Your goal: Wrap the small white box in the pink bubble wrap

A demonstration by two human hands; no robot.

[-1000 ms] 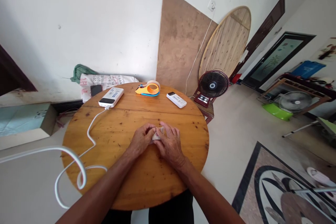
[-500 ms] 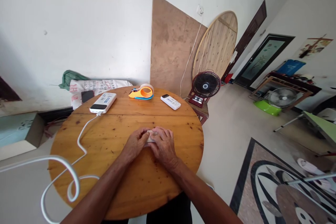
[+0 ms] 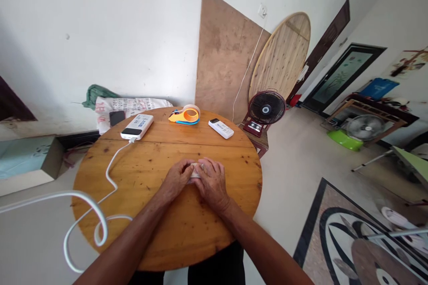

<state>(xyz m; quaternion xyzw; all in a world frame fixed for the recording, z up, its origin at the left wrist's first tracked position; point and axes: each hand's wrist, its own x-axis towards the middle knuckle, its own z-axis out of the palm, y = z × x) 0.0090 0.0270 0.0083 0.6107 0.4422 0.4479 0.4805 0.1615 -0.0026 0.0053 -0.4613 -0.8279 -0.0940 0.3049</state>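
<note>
A small whitish object (image 3: 196, 171) sits between my hands over the middle of the round wooden table (image 3: 140, 182); fingers cover most of it, so I cannot make out its kind. My left hand (image 3: 178, 178) is closed on its left side, thumb along the near edge. From the right, my right hand (image 3: 213, 183) wraps over it with curled fingers. Beyond the hands lie an orange and blue tape dispenser (image 3: 185, 116) and a white power bank (image 3: 221, 128). A larger white power bank (image 3: 137, 127), with a white cable (image 3: 112, 180) plugged in, rests at the far left.
Past the table's right edge, a dark red fan (image 3: 266, 109) stands on a wooden stool (image 3: 259, 139). A printed white sack (image 3: 133, 104) lies behind the far edge. Looped cable hangs over the left edge. A brown board (image 3: 227, 49) leans against the wall.
The whole view has shifted slightly, so the table and its items appear a little further right. Both hands stay closed around the small whitish object, with hardly any movement of the fingers.
</note>
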